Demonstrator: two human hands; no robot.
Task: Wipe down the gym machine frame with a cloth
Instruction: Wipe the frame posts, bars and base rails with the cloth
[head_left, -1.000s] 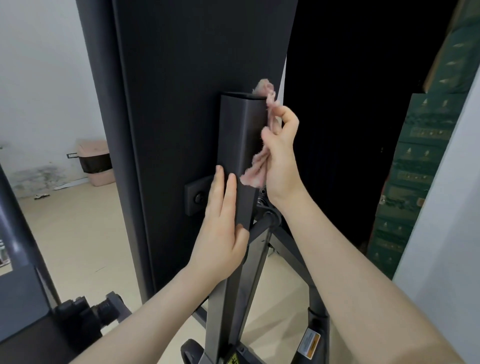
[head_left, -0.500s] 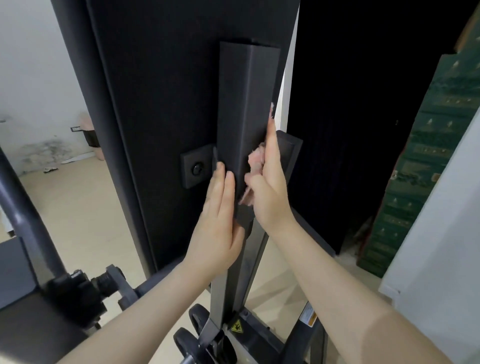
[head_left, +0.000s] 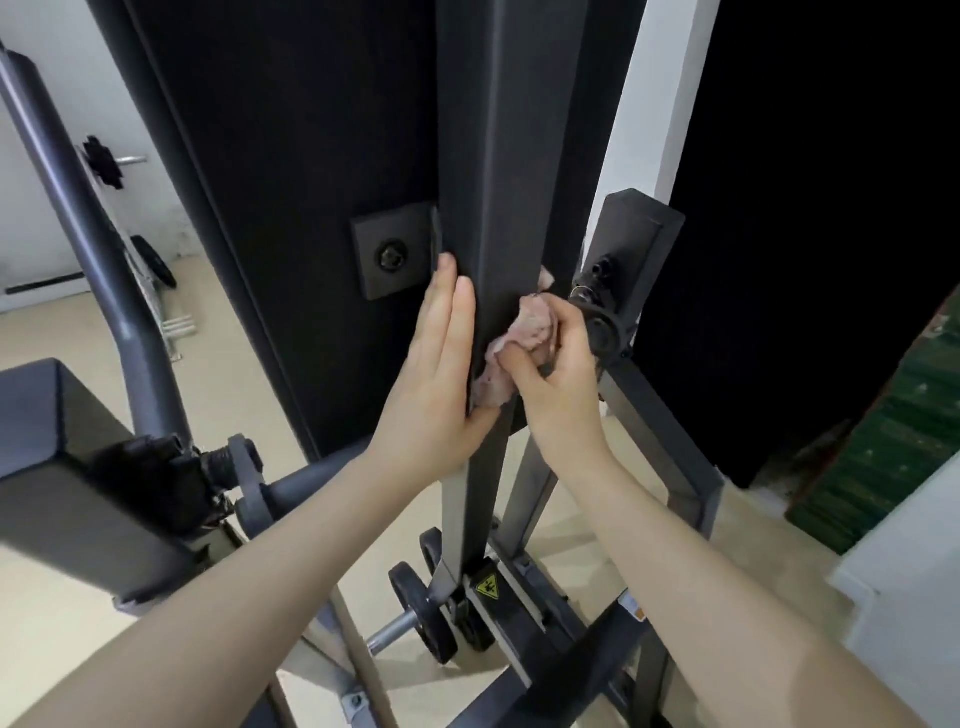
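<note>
Cloth (head_left: 522, 345): pink, bunched, pinched by right fingers (head_left: 558, 332) curled round it, thumb (head_left: 517, 369) under the wad. Pressed against right face and front corner of frame post (head_left: 501, 208), low on the dark sleeve section. Small tuft poked out above the fist, beside the post edge.

Key relation: post's long axis ran near vertical, top leaning slightly away from the camera. Cloth sat between right hand (head_left: 563, 374) and post, contact on the hand's left side. Sleeve's lower end just under the wad, where a lighter grey inner tube (head_left: 467, 499) continued downward. Next stroke judged to run along that axis; which direction, cannot tell from one frame.

Left hand (head_left: 439, 384): flat, left fingers (head_left: 449, 312) straight and pressed together, laid along the post's left face, tips up near the bolted bracket plate (head_left: 392, 254). Gripped nothing; judged to be steadying the post.

Right hand clearly nearer to unwiped surfaces on the right side: adjustment knob (head_left: 602, 332) touching or just beside the knuckles, short black tube (head_left: 636, 244) above it. Snag on the knob judged possible.

Poses: both forearms came up from bottom of view, converged on the post. Right wrist bent inward, left wrist straight.

Further out: weight plate (head_left: 423, 608) and yellow warning sticker (head_left: 488, 587) at base, grey curved bar (head_left: 88, 223) far left, green boxes (head_left: 893, 452) right.
</note>
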